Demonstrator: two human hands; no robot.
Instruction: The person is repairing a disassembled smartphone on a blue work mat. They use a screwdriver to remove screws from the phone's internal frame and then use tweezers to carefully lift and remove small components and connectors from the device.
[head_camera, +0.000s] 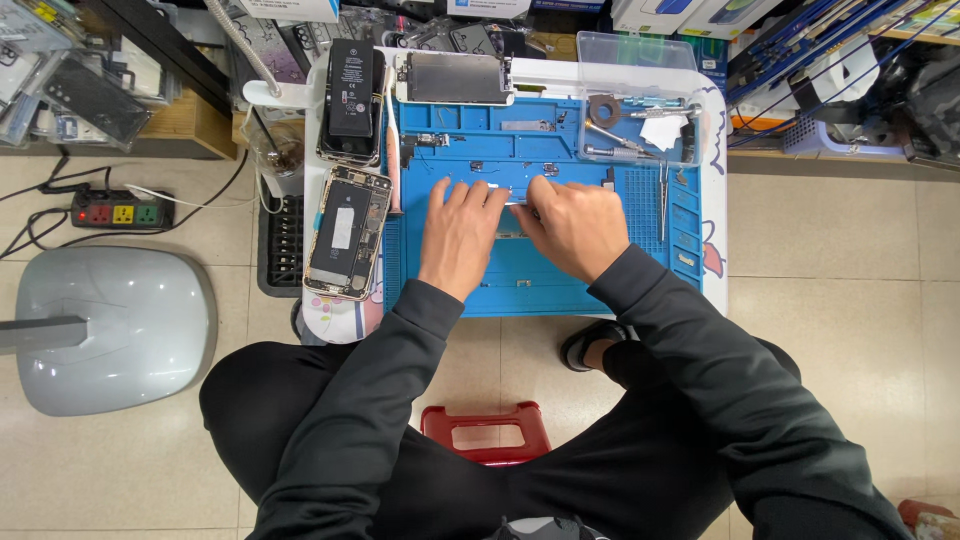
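Note:
My left hand and my right hand rest side by side on a blue repair mat, fingertips meeting over a small flat grey part that both pinch. The hands cover most of it, so I cannot tell exactly what it is. An opened phone body with its insides showing lies to the left of my left hand. A phone screen panel lies face down at the mat's far edge. Small metal parts lie scattered on the mat beyond my fingers.
A black battery lies on another phone at the far left of the small white table. Tweezers and tools sit at the mat's right. A power strip, a grey lamp base and a red stool are on the tiled floor.

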